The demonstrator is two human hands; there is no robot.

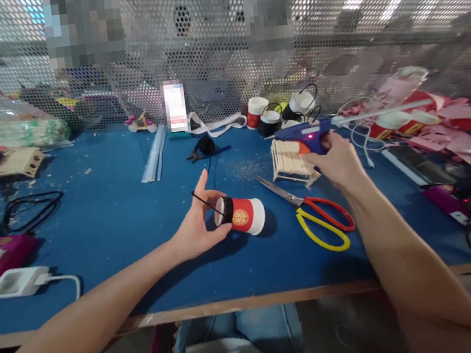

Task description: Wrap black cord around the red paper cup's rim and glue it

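Observation:
My left hand [200, 223] grips a small paper cup [246, 216] that lies on its side, its closed end pointing right. The cup is white with a red band, a gold emblem and black cord wound round its rim. A black cord loop rises from its mouth past my fingers. Farther right, my right hand [339, 159] is closed around the handle of a blue glue gun [309, 133] with an orange trigger. The gun sits over a small wooden stick rack [291, 161]. Scissors [307, 205] with red and yellow handles lie between my hands.
Several cups [257, 111] stand at the back. Clear glue sticks [154, 154], a black cord ball [205, 145] and white ribbon [221, 126] lie near the mesh screen [212, 49]. A purple power strip [6, 256] with a white charger [18, 282] sits at left. Pink material is heaped right.

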